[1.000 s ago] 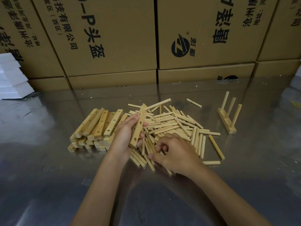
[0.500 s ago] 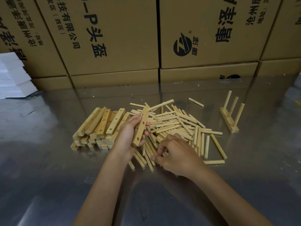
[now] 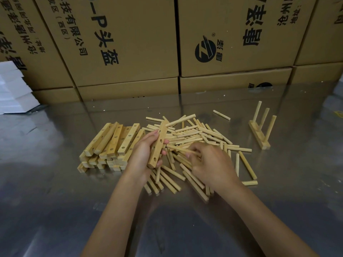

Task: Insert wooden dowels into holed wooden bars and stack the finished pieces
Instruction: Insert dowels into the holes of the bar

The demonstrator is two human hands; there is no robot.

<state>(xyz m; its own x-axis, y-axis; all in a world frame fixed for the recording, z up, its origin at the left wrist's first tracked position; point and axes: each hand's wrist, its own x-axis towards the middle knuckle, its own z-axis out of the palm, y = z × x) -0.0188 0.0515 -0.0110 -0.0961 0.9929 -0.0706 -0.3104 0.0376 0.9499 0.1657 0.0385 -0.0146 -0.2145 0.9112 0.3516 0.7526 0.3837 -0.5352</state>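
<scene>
If starting at the far left, find white foam blocks [image 3: 13, 89] at the edge of the steel table [image 3: 55, 201], well apart from the work and no hindrance. Next, meet a stack of holed bars [image 3: 111, 143], laid side by side in layers just beside the left hand [image 3: 143, 154]. Probably light, stiff and square-edged, so best lifted by the long sides, and easily knocked askew by a careless wrist. Then see that hand curled round one bar [image 3: 157, 145], thumb on one long side and fingers on the other, holding it raised and tilted over the near edge of the dowel pile [image 3: 200, 136]. Holes facing up and left uncovered: a sound hold for insertion. Across that pile, expect smooth, slender, rigid sticks, likely to roll on slick metal and lying criss-crossed, hence awkward to single out. Better pinched near the middle, leaving a tip free to steer into a hole. Just right of the bar, note the right hand [image 3: 213, 164], fingers bent, pinching what looks like one dowel [image 3: 182, 150] aimed toward the bar; too blurred to rule out a second. Farther right, pass a stray dowel [image 3: 221, 115], then a finished piece [image 3: 261, 130] with three pegs upright, well apart from both hands. Behind everything, count only cardboard boxes [image 3: 130, 43], out of the way.
</scene>
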